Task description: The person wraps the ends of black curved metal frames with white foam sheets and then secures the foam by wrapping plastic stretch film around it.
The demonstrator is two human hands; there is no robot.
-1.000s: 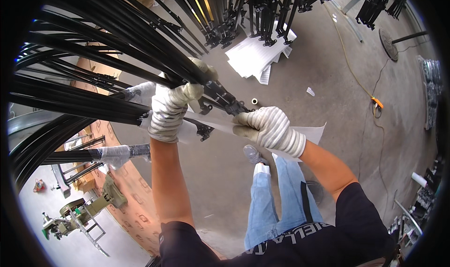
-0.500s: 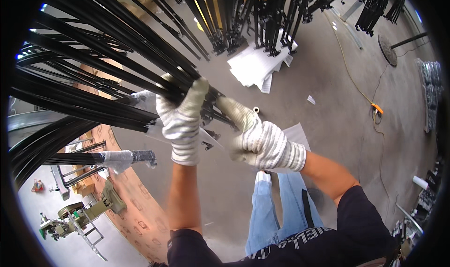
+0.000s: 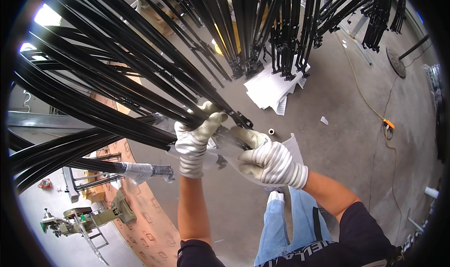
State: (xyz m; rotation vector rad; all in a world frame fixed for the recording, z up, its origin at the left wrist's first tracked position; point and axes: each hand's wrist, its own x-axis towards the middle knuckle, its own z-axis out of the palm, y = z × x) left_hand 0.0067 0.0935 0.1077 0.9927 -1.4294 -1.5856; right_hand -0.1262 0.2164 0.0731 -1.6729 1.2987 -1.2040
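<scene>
My left hand (image 3: 192,147), in a white knitted glove, is closed around a bundle of long black bars (image 3: 154,96) near their lower ends. The bars run up and away to the left. Below the bar ends hangs a thin translucent white sheet (image 3: 293,147), spread between my hands and behind the right one. My right hand (image 3: 276,163), gloved too, is closed with its fingers bent at the sheet, close by the bar ends. Its palm side is hidden. Another thick group of black bars (image 3: 108,129) passes just left of my left hand.
Several hanging black bar bundles (image 3: 290,42) stand ahead, over white paper sheets (image 3: 269,90) on the floor. A film-wrapped bar bundle (image 3: 145,171) juts in at left, above a green machine (image 3: 89,218). An orange connector (image 3: 388,124) on a cable lies at right.
The view has shifted, so most things sit lower and further right. My right hand has come nearer the bar ends, and the white sheet now shows around it. My left hand keeps its grip.
</scene>
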